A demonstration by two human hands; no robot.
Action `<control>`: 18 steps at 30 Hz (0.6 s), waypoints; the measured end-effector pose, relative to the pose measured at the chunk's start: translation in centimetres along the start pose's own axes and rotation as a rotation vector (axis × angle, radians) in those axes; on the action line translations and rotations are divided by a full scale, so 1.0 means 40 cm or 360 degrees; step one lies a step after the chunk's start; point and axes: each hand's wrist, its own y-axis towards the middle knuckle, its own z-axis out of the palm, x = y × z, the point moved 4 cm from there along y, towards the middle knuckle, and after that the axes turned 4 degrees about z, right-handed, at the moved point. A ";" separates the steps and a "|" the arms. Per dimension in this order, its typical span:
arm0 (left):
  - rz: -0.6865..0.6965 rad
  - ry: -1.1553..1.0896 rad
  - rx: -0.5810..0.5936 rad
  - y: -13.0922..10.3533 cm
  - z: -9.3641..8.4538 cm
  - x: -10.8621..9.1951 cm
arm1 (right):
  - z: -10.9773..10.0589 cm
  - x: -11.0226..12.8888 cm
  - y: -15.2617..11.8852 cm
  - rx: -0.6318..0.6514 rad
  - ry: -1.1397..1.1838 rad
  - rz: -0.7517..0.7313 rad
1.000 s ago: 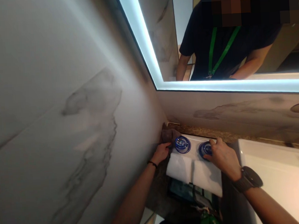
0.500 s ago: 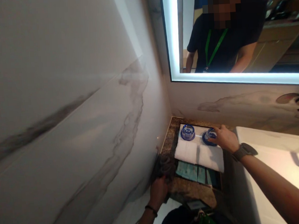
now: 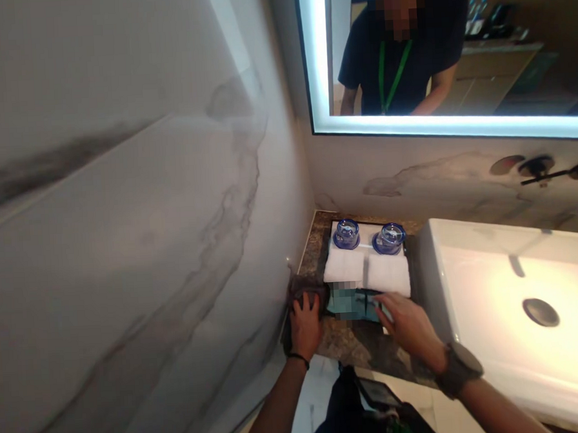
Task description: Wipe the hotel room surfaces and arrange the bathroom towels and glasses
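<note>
Head view. Left hand (image 3: 305,324) lies palm-down on a dark cloth (image 3: 300,287), fingers curled over it and pressing it onto the stone counter (image 3: 354,345) right where the counter meets the marble wall (image 3: 140,250). Black band on that wrist.

Right hand (image 3: 408,328) rests fingers forward at the near right corner of the teal packets (image 3: 352,303), fingertips touching or just above them; fingers loosely extended, nothing visibly gripped. Dark watch (image 3: 459,368) on that wrist.

Packets lie in a row at the near edge of a tray, just in front of two folded white towels (image 3: 367,274) set side by side. Behind the towels, two blue-rimmed glasses (image 3: 347,233) stand near the back wall, one behind each towel, close together but apart.

White basin (image 3: 511,295) directly right of the tray, drain (image 3: 541,312) in its bowl. Wall tap (image 3: 541,168) above the basin.

Lit mirror (image 3: 430,47) over the counter shows the person's reflection: dark shirt, green lanyard
</note>
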 end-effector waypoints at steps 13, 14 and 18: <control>0.0042 0.0042 0.0020 -0.182 0.027 -0.060 | 0.207 0.027 -0.247 0.0338 0.0068 -0.0028; 0.0028 0.0029 0.0019 -0.176 0.018 -0.050 | 0.210 0.032 -0.261 0.0351 0.0082 -0.0027; -0.0106 -0.0031 -0.0064 -0.123 -0.036 -0.014 | 0.211 0.044 -0.285 0.0373 0.0136 -0.0017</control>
